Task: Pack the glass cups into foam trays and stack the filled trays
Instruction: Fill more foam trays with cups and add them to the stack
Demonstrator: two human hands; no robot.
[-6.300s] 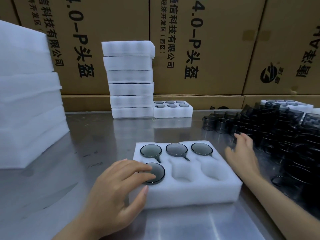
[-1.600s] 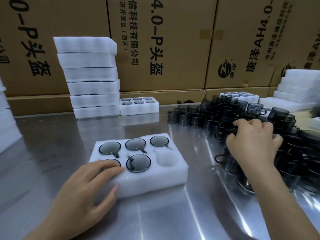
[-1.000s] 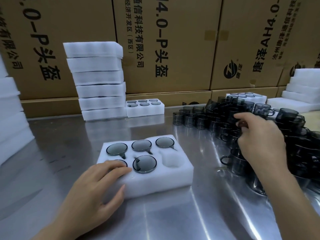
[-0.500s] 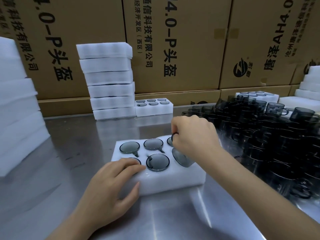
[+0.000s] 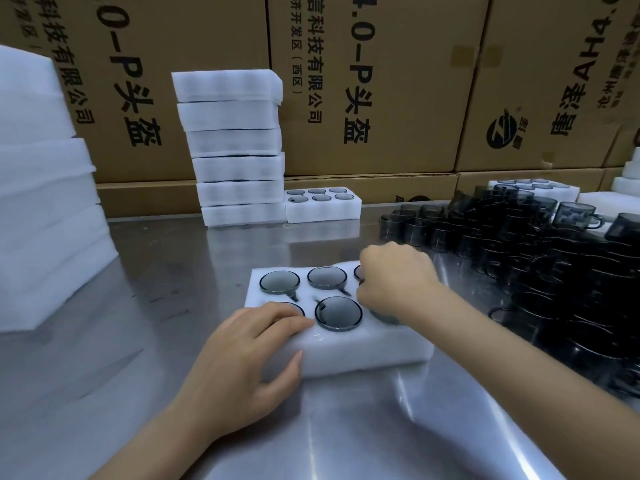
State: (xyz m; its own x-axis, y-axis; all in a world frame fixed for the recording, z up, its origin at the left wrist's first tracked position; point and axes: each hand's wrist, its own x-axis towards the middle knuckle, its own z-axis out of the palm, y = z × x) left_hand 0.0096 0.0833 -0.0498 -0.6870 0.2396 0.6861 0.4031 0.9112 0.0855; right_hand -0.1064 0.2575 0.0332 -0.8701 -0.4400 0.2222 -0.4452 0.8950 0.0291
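On the steel table [image 5: 104,358], the white foam tray [image 5: 363,351] sits in front of you with smoked glass cups in its pockets. Your left hand [image 5: 242,355] lies flat, fingers spread, across the tray's near-left corner, thumb against its front wall. Your right hand [image 5: 394,278] is curled, knuckles up, over the near-right pocket, closed on a glass cup [image 5: 384,315] seated there. Loose cups [image 5: 540,258] crowd the right side. Stacked filled trays [image 5: 235,147] stand at the back.

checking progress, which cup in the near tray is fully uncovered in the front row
The front-row middle cup: its whole rim shows, while the left hand and right hand cover its neighbours.
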